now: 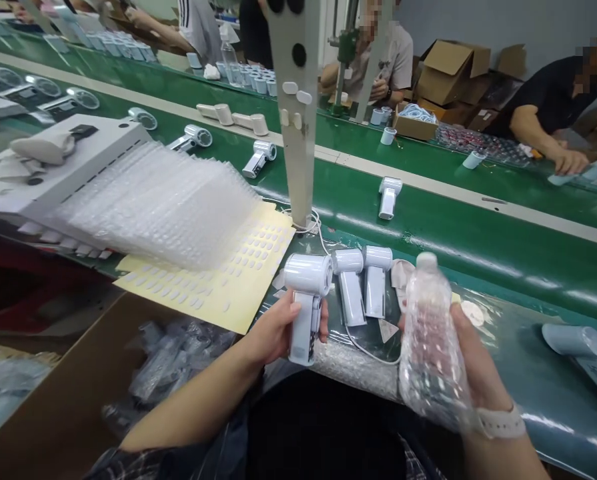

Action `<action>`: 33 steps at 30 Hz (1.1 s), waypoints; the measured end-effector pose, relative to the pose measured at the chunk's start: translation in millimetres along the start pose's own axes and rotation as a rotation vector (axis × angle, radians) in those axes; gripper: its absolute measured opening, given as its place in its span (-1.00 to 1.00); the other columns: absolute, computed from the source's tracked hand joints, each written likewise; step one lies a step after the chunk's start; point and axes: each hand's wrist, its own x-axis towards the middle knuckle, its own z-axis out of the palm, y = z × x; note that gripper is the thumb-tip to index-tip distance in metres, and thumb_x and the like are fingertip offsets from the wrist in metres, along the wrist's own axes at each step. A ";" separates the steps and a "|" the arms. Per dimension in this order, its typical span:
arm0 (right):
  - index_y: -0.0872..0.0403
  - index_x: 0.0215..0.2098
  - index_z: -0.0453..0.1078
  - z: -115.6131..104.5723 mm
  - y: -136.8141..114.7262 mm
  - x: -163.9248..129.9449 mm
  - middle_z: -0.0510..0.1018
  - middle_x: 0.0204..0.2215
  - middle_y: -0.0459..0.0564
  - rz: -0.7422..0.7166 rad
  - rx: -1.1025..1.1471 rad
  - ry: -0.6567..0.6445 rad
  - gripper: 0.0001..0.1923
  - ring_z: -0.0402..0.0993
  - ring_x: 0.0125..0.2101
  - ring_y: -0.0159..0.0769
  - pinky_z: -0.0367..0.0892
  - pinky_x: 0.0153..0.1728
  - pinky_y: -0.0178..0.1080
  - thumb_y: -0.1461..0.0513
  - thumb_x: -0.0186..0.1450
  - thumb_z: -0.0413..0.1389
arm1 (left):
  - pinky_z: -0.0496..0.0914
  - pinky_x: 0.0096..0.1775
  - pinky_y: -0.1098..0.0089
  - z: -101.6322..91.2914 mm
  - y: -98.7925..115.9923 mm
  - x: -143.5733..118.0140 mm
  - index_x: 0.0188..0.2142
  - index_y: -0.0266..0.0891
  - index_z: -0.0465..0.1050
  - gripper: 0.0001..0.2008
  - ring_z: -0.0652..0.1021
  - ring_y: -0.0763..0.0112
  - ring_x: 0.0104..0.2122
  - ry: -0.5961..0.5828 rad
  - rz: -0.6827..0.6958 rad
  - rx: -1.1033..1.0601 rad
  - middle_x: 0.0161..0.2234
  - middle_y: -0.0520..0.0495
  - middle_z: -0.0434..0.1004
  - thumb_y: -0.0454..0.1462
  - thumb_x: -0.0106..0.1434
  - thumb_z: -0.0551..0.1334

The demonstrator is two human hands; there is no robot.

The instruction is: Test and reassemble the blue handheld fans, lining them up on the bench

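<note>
My left hand (pixel 273 328) is wrapped around the handle of a pale blue handheld fan (pixel 308 275), which stands upright in the grip with its round head at the top. In my right hand (pixel 478 360) is a clear plastic bottle (pixel 431 340) with a white cap, slightly blurred and tilted. Between the two hands, on the work surface, lie a handheld fan (pixel 351 293) and another handheld fan (pixel 377 287) side by side. Partly behind the bottle is a pinkish cloth (pixel 401 275).
Bubble-wrap bags (pixel 173 200) lie on a yellow label sheet (pixel 248 293) at left, above a cardboard box (pixel 93 380) of plastic-wrapped items. A white post (pixel 301 153) stands ahead. More fans rest on the green conveyor belt (pixel 438 220). Co-workers sit opposite. Another fan (pixel 575 343) lies at right.
</note>
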 end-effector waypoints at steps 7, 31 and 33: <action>0.01 -0.07 0.40 109.7 -60.0 137.6 0.64 -0.20 0.03 -0.745 -0.554 0.051 -0.34 0.63 -0.24 -0.10 0.58 -0.11 0.03 -0.19 0.08 0.45 | 0.58 -0.22 0.29 -8.9 6.7 -16.6 -0.07 -0.27 0.43 -0.60 0.67 0.28 -0.31 0.148 0.035 0.040 -0.12 -0.17 0.63 -0.01 0.32 0.40; 0.02 -0.42 0.52 -51.3 -42.0 81.9 0.66 -0.20 0.15 -0.776 -1.271 0.513 -0.81 0.55 -0.07 0.06 0.43 0.05 0.17 0.13 0.29 0.17 | 0.56 -0.42 0.39 61.1 -23.2 25.9 -0.11 -0.26 0.31 -0.53 0.65 0.35 -0.50 -0.158 -0.190 -0.046 -0.29 -0.08 0.62 0.02 0.28 0.41; 0.00 -0.33 0.53 -39.2 -49.0 49.3 0.66 -0.09 0.12 -0.832 -1.138 0.488 -0.85 0.56 0.00 0.05 0.45 0.04 0.14 0.13 0.34 0.19 | 0.56 -0.43 0.41 70.8 -27.0 28.3 -0.11 -0.26 0.30 -0.51 0.65 0.37 -0.50 -0.188 -0.223 -0.053 -0.31 -0.06 0.62 0.04 0.27 0.42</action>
